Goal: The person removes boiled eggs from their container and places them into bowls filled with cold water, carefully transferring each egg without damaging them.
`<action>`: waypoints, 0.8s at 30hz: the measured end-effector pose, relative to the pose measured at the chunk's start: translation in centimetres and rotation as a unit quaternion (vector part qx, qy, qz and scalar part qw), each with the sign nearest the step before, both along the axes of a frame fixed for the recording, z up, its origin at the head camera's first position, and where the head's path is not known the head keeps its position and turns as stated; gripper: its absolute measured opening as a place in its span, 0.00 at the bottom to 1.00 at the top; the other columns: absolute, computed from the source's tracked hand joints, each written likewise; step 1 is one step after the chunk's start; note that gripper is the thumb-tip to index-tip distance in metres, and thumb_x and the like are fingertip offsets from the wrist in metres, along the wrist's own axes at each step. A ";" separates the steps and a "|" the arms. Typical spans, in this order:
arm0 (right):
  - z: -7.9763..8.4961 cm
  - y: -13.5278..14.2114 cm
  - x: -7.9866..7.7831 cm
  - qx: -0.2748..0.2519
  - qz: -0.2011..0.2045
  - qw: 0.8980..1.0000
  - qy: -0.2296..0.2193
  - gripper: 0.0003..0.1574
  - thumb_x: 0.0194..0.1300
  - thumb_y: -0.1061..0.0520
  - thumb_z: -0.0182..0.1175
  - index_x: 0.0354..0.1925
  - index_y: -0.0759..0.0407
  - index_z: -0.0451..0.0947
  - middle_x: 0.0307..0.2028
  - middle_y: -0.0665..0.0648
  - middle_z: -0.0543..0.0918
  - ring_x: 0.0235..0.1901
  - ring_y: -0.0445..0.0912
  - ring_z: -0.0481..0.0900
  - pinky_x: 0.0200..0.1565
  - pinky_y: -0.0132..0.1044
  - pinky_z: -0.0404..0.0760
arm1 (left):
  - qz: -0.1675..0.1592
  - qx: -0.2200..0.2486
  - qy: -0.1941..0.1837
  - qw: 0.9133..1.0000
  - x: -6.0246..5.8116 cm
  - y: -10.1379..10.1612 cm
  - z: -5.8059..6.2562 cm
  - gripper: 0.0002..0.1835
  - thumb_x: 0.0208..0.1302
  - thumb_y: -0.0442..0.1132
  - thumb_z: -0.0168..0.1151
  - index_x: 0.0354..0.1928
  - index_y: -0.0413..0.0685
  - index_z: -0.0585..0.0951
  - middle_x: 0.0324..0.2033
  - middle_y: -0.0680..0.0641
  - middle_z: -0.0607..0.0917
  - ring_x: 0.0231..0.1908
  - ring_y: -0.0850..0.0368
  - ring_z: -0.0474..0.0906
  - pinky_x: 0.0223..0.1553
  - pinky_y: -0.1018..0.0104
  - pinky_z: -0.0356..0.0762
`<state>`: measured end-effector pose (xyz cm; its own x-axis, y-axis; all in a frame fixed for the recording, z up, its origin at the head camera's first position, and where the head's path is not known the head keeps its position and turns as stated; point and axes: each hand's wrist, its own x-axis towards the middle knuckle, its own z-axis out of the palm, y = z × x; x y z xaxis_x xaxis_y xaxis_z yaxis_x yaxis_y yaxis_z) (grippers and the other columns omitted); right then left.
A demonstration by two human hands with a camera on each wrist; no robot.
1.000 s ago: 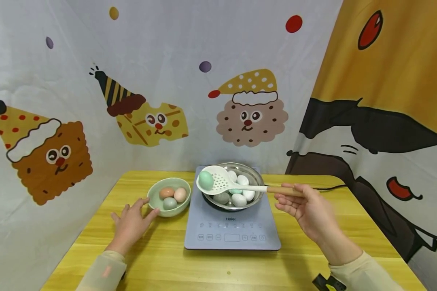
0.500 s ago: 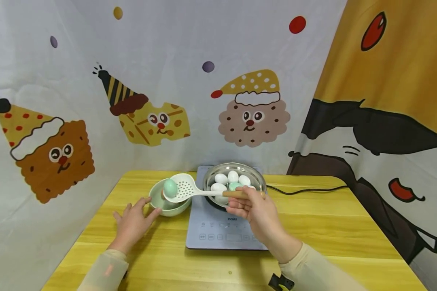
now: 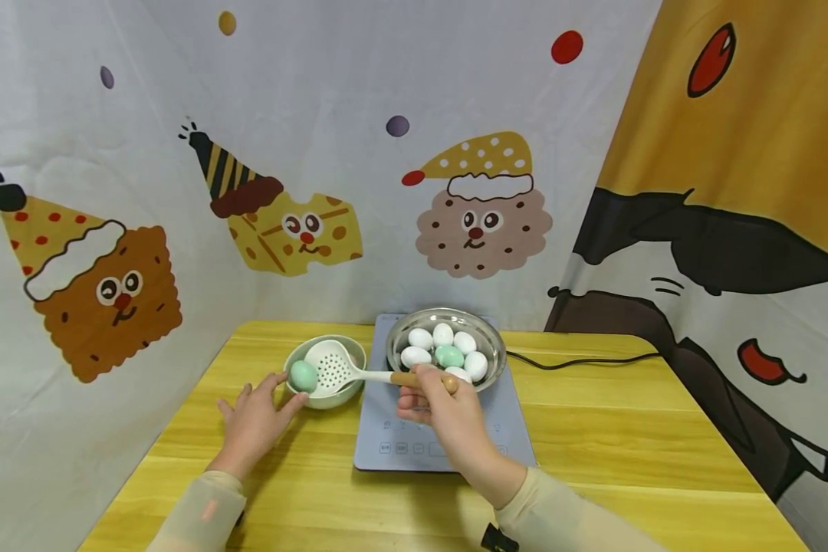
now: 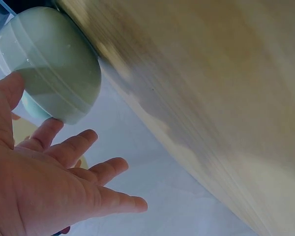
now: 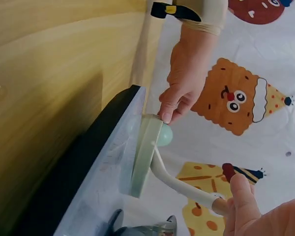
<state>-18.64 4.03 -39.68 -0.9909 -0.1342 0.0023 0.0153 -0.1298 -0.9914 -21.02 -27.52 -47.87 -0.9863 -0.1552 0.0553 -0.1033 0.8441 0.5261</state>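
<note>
My right hand (image 3: 448,410) grips the wooden handle of a white slotted spoon (image 3: 359,374). The spoon's perforated head lies over the pale green bowl (image 3: 341,397). A mint-green egg (image 3: 304,376) sits at the left edge of the spoon head, inside the bowl's rim. My left hand (image 3: 255,422) is at the bowl's near left side, its thumb and index fingertips touching the wall in the left wrist view, the other fingers spread and straight. The spoon head hides the eggs lower in the bowl. From the right wrist view, the green egg (image 5: 165,135) shows above the rim.
A steel pan (image 3: 493,345) holding several white eggs (image 3: 477,366) and a mint-green egg (image 3: 449,356) stands on a grey induction cooker (image 3: 510,429). A black cord (image 3: 579,360) runs right from it across the wooden table (image 3: 593,445). A printed curtain hangs behind.
My right hand has moved left, carrying the slotted spoon and green egg from above the pan into the bowl. The egg has shifted off toward the bowl's left side. My left hand stays at the bowl.
</note>
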 end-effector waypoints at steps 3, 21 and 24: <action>0.1 -0.1 0.4 0.010 0.002 0.999 0.033 0.26 0.83 0.49 0.57 0.60 0.70 0.83 0.41 0.67 0.88 0.35 0.46 0.90 0.46 0.43 0.93 | 0.000 0.000 0.000 1.000 -0.1 0.0 0.1 0.40 0.75 0.63 0.63 0.77 0.44 0.71 0.76 0.33 0.73 0.76 0.12 0.52 0.69 0.09 0.28; 0.2 1.2 2.1 0.152 -0.011 0.957 0.245 0.19 0.80 0.58 0.58 0.61 0.65 0.85 0.37 0.60 0.93 0.34 0.42 0.92 0.39 0.35 0.91 | -0.001 -0.003 -0.007 1.000 -0.1 0.1 0.2 0.40 0.75 0.62 0.63 0.77 0.43 0.70 0.76 0.32 0.72 0.76 0.12 0.52 0.69 0.09 0.31; 1.1 2.8 2.2 0.135 -0.025 0.950 0.281 0.18 0.81 0.61 0.57 0.61 0.67 0.85 0.40 0.62 0.93 0.35 0.39 0.92 0.42 0.34 0.92 | -0.002 -0.002 -0.008 1.000 -0.1 0.1 0.2 0.41 0.75 0.63 0.62 0.78 0.44 0.70 0.77 0.32 0.71 0.76 0.12 0.52 0.69 0.09 0.31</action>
<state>-16.45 6.83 -38.56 -0.8483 -0.1584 0.5053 -0.5260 0.1427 -0.8384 -21.08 -27.41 -47.67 -0.9878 -0.1504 0.0409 -0.1075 0.8471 0.5204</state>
